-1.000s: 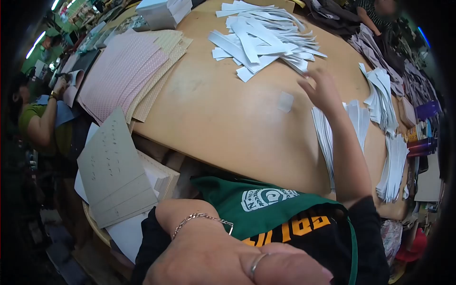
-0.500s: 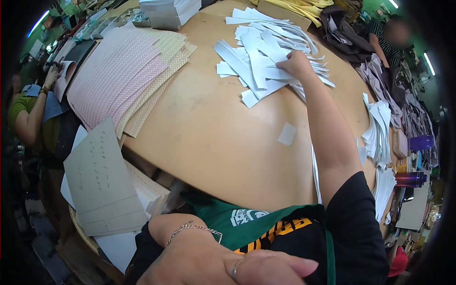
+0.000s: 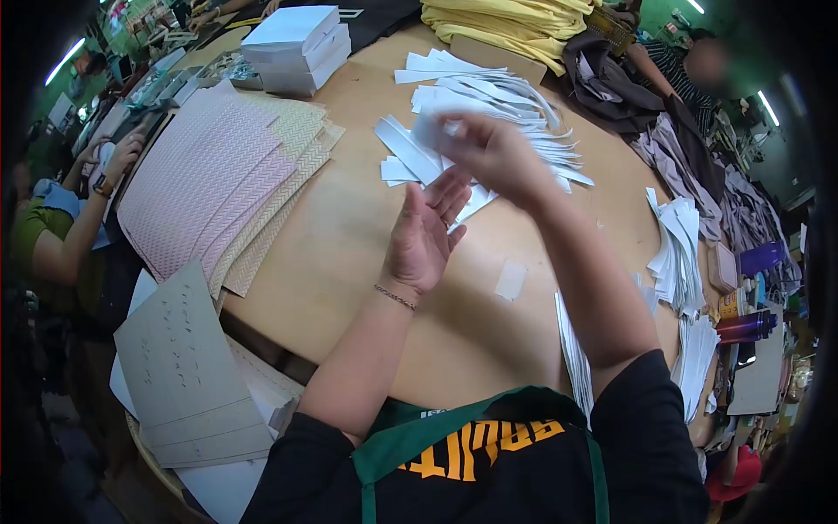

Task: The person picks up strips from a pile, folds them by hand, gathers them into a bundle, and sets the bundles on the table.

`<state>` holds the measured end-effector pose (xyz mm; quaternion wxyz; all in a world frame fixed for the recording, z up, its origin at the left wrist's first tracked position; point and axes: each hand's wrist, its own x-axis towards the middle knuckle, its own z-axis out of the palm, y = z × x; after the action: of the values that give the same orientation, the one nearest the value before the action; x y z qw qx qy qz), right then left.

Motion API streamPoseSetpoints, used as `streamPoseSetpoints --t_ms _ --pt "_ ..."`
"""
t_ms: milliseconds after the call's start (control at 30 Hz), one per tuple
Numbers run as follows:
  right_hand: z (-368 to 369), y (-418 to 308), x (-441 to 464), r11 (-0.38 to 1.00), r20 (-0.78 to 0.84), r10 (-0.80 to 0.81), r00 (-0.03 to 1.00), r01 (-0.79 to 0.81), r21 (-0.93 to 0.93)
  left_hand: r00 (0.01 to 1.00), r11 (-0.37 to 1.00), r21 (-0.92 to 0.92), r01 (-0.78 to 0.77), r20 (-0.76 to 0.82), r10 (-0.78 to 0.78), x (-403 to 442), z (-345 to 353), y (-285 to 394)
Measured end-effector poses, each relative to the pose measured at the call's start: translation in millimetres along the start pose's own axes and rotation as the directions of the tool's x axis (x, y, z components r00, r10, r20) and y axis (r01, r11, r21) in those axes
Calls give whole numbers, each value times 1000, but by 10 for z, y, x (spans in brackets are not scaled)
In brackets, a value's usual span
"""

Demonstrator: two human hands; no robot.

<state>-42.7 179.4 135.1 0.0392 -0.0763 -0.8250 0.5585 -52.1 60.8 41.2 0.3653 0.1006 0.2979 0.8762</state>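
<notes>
My left hand (image 3: 425, 236) is over the middle of the wooden table (image 3: 349, 253), palm up, fingers apart, holding nothing. Just above and to its right, my right hand (image 3: 489, 153) is bent closed and blurred, with a smeared white piece at its fingertips, seemingly a paper strip. Both hands are in front of a loose pile of white paper strips (image 3: 524, 100). Beneath my right forearm stands a narrow bundle of strips (image 3: 573, 358) on the table. More bundled strips (image 3: 676, 249) lie along the right edge. A small pale square (image 3: 511, 279) lies flat below the hands.
Pink and cream patterned sheets (image 3: 205, 166) lie at the left, with grey boards (image 3: 192, 367) below them. White boxes (image 3: 297, 48) and folded yellow cloth (image 3: 506, 22) stand at the back. Dark garments (image 3: 602, 87) and a purple bottle (image 3: 746, 327) are at the right. Co-workers are on both sides.
My left hand has risen from the lower foreground to the middle, palm up. My right hand has moved left from the pile, with a white piece at its fingers. The view has shifted slightly.
</notes>
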Motion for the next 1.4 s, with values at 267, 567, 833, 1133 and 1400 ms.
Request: streamPoseSetpoints --t_ms 267,567,833,1133,1400 --pt "125 747 87 942 -174 0 985 -59 -332 971 917 -370 -151 -229 68 9 -509 131" --pt "31 853 586 538 -240 335 911 -394 -745 936 954 -219 -207 -328 128 65 -595 234" --pt "-131 983 523 659 -174 260 950 -306 -687 941 960 -219 -173 -326 96 92 -595 229" --pt "35 984 483 910 -205 226 952 -282 -305 933 970 -175 -168 -347 99 77 -580 229" --pt "446 969 339 753 -264 107 959 -251 -609 933 960 -217 -174 -347 91 101 -582 218"
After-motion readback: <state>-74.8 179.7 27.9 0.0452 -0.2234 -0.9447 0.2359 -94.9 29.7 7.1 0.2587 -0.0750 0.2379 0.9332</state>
